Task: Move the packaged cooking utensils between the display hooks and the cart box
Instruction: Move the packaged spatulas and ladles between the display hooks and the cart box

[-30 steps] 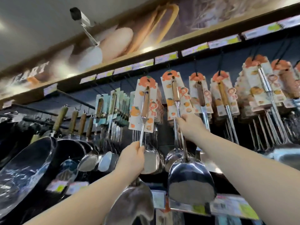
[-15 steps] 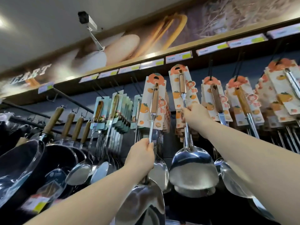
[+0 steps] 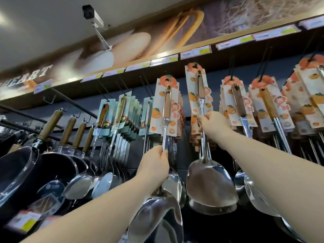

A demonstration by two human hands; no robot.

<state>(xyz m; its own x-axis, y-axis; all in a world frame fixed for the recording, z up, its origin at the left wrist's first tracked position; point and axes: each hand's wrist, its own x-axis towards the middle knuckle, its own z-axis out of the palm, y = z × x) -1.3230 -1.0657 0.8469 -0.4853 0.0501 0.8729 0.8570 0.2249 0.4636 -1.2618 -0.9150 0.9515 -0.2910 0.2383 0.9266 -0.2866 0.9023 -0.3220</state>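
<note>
At far left a row of dark pans hangs by wooden handles, four of them countable, with a security camera mounted on the ceiling above. Next come steel spoons on teal cards, packed one behind another, their bowls crowding just left of the left forearm.

The left hand has its fingers curled tight round the bare steel shaft of the left spatula. It grips below the orange-print card and above the blade, which hangs beneath the wrist. More carded spatulas hang directly behind it.

The right hand, higher up, wraps its fingers round the shaft of the right spatula at the card's lower end (the card top stands above its neighbours), with the broad blade well below the fist.

Whether either card is threaded on the black display hooks I cannot tell. Two spatulas are held, one per hand.

To the right, two more stacks of orange-carded utensils hang from hooks, and a further stack is cut by the frame edge. Price labels line the shelf edge above.
</note>
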